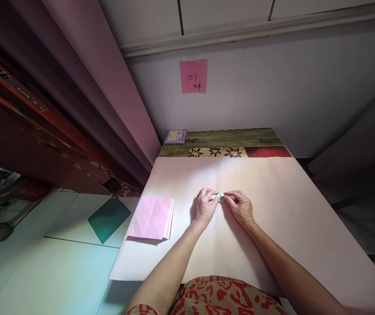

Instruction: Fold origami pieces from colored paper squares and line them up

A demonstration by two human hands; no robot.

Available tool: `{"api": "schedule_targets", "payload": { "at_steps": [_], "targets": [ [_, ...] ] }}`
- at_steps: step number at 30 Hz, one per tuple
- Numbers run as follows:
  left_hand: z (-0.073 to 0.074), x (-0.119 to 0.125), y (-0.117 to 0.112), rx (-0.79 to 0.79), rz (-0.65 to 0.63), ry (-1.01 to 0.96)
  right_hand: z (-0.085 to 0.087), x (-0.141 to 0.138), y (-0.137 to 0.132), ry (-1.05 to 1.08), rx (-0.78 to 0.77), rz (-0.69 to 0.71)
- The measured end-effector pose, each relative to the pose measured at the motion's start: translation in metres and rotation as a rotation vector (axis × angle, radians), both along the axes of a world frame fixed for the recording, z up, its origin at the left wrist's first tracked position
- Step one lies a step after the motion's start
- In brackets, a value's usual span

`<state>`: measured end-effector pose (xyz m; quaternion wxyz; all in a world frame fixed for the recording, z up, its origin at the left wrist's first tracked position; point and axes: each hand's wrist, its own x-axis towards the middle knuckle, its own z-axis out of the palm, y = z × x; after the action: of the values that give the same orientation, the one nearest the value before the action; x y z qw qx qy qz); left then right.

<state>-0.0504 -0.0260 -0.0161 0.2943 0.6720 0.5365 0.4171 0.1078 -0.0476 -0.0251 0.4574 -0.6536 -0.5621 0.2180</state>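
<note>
A small piece of folded green paper [220, 197] is held between my two hands over the middle of the table. My left hand [205, 204] pinches its left side between thumb and fingers. On the opposite side, my right hand [240, 206] grips it in the same way. The paper has several creased faces, though my fingertips cover part of its edges. To the left of my hands lies a stack of coloured square paper [153, 217], with a creased pink sheet on top.
A pale sheet [273, 188] covers most of the table. Near the back left corner rests a small printed packet [176, 136]. A pink note [193, 76] is stuck to the wall. On the floor at left lies a dark green square [109, 220], beside a purple curtain [108, 87].
</note>
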Motion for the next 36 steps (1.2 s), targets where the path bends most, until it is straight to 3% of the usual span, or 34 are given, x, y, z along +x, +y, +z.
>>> {"api": "schedule_targets", "payload": {
  "at_steps": [6, 21, 36],
  "targets": [
    [0.003, 0.007, 0.01, 0.02, -0.04, 0.199, 0.0, -0.003, 0.004, -0.093, 0.008, 0.004],
    [0.005, -0.029, 0.006, 0.03, 0.0, 0.153, -0.002, 0.014, -0.005, -0.047, 0.032, -0.022],
    [0.007, -0.029, 0.002, 0.044, -0.011, 0.189, -0.004, 0.012, -0.009, -0.051, 0.061, 0.002]
  ]
}}
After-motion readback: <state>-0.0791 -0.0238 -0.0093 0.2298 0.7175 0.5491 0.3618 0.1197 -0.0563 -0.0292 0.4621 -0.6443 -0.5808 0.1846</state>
